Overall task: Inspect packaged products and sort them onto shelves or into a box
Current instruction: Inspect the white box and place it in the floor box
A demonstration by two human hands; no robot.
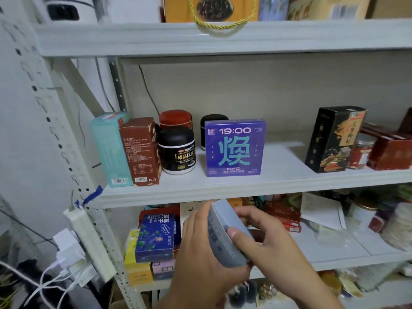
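I am working from a single view, the head camera. It sits close in front of a white rack and faces it almost square, tipped slightly downward. The wide lens bows the shelf edges. The upper shelf runs across 12 o'clock. The middle shelf crosses the centre, with a purple box just above it. The perforated post slants from 10 down to 7 o'clock. Nearest the lens, the left hand and right hand come in from 6 o'clock, holding a grey-blue box between them.

Purple box, teal lettering; grey-blue packet
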